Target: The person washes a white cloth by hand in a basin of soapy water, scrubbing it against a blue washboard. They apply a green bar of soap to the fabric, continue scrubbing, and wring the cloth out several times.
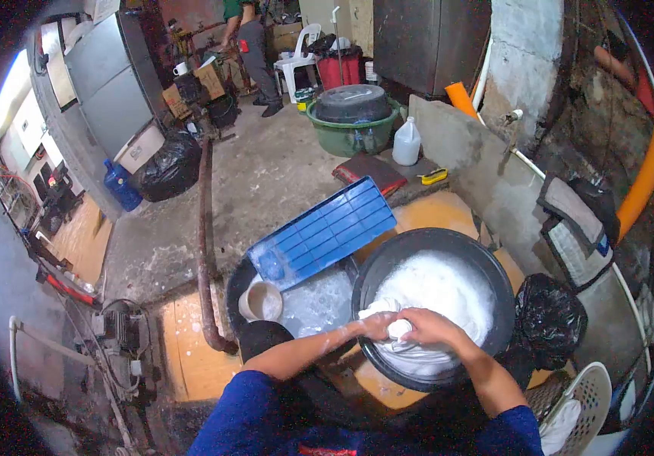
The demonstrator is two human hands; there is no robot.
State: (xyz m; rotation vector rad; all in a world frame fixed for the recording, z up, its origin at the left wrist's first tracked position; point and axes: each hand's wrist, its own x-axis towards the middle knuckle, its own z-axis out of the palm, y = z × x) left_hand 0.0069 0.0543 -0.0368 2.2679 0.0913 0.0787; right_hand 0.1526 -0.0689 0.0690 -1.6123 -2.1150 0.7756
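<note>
Over the near left part of a black basin [499,271], my left hand [377,325] and my right hand [429,327] are close together, both closed on a white cloth [417,360]. A bunched bit of it pokes up between them, and more of it hangs into the basin. White suds [448,281] fill much of this basin. Left of it stands a second dark basin [237,283] of cloudy water, with a blue ridged plastic board [327,228] lying across its rim. A whitish dipper [261,301] sits in that basin, below the board's lower end.
A black plastic bag [547,319] and a white perforated basket [593,387] are on the right. Farther off are a green tub [319,137], a white jug [407,143], a yellow brush [434,176] and a rusty pipe [205,228]. A person [252,53] stands at the back.
</note>
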